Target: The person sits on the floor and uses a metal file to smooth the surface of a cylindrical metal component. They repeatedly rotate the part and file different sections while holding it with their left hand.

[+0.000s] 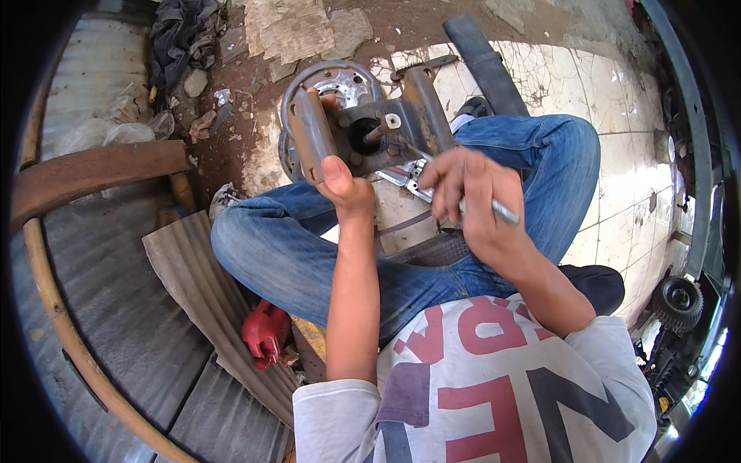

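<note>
My left hand (347,189) grips a dark metal bracket (369,123) by the tube along its left side, thumb in front and fingertips behind. The bracket has a second tube (427,100) on its right, several bolts and a round central hole with a rod in it. A slim steel hand tool (505,212) is closed in my right hand (475,197), which is smeared by motion. Its thin end points toward a bolt at the bracket's lower right; whether it touches is unclear. Between my legs, a silver metal piece (409,179) lies partly hidden below the bracket.
Behind the bracket rests a round metal rim (357,83). A dark flat strip (485,65) lies on the cracked tiles. To my left are a wooden plank (100,181), corrugated sheets (197,270) and a red plastic-looking object (266,333). A small black tyre (679,303) stands at right.
</note>
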